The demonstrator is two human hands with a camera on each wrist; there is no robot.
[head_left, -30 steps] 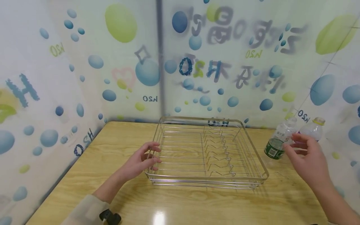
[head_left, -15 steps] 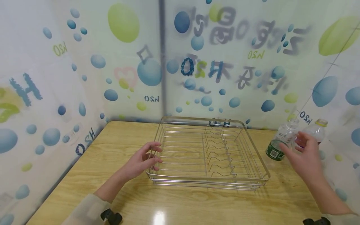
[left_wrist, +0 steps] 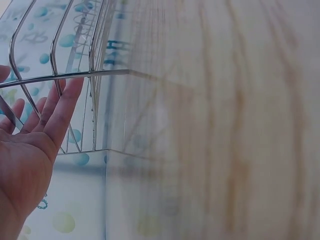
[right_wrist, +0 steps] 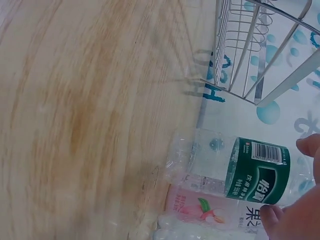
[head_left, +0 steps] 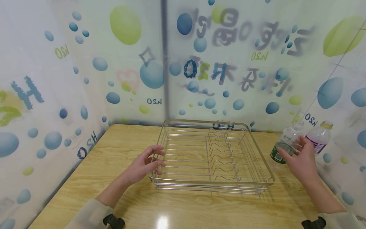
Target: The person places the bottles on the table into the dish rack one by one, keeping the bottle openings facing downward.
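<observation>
A silver wire dish rack (head_left: pixel 187 156) stands on the wooden table in the head view. My left hand (head_left: pixel 144 163) is at its left side, with loosely extended fingers against the rim; the left wrist view shows these fingers (left_wrist: pixel 65 107) fairly straight beside the wires. To the right of the rack is a clear plastic bottle with a green label (head_left: pixel 278 152). My right hand (head_left: pixel 303 163) is around that bottle's near right side, thumb and fingers apart. In the right wrist view the green-labelled bottle (right_wrist: pixel 260 170) lies partly behind the hand, so contact is unclear.
A second clear bottle with a purple-edged label (head_left: pixel 317 143) stands right behind the green-labelled one, close to the right wall. Patterned sheeting (head_left: pixel 243 95) borders the wooden table (head_left: pixel 134 206) at the back and sides.
My right hand has moved left and slightly down, from in front of the second bottle to the green-labelled bottle. The left hand and the dish rack stay in place.
</observation>
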